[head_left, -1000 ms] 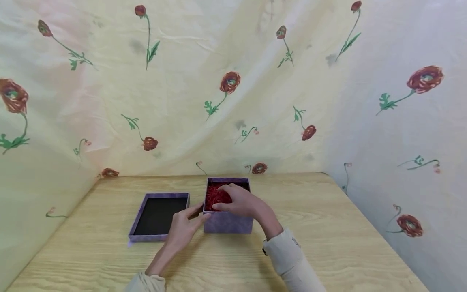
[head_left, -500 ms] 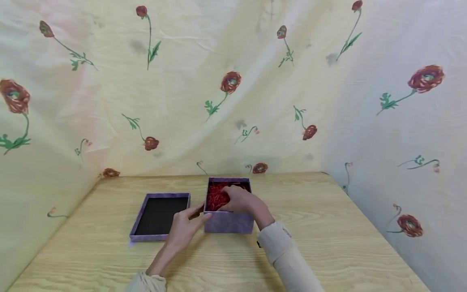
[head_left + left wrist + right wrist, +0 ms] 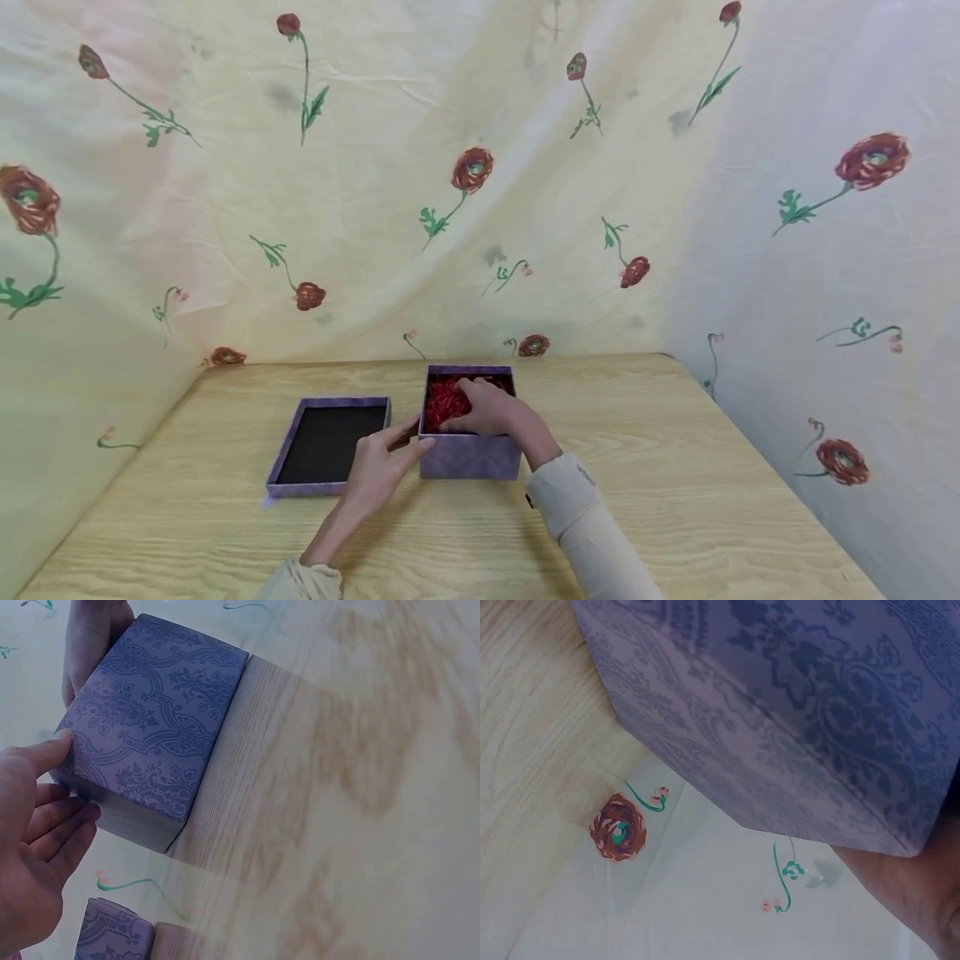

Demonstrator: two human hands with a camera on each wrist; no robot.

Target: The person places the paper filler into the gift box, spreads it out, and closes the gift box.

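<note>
A purple patterned box (image 3: 470, 457) with no lid on it stands upright on the table, holding red shredded paper (image 3: 444, 402). My left hand (image 3: 378, 473) grips its near left corner. In the left wrist view, the thumb presses the front face by the rim, and the fingers (image 3: 64, 825) lie against the left side. My right hand (image 3: 491, 410) reaches over the near rim into the box, thumb and forefinger spread apart at the red paper. Its other fingers are hidden, and I cannot tell whether it grasps any paper. The right wrist view shows the box's patterned outside (image 3: 780, 727).
Left of the box lies the purple lid (image 3: 330, 446), its black inside facing up, partly overlapped by my left hand. The wood-grain table (image 3: 660, 492) ends at a flower-printed cloth (image 3: 360, 183) behind and along both sides.
My right hand has shifted slightly inside the box, its wrist and sleeve moving a little left. The left hand, box and lid stay in place.
</note>
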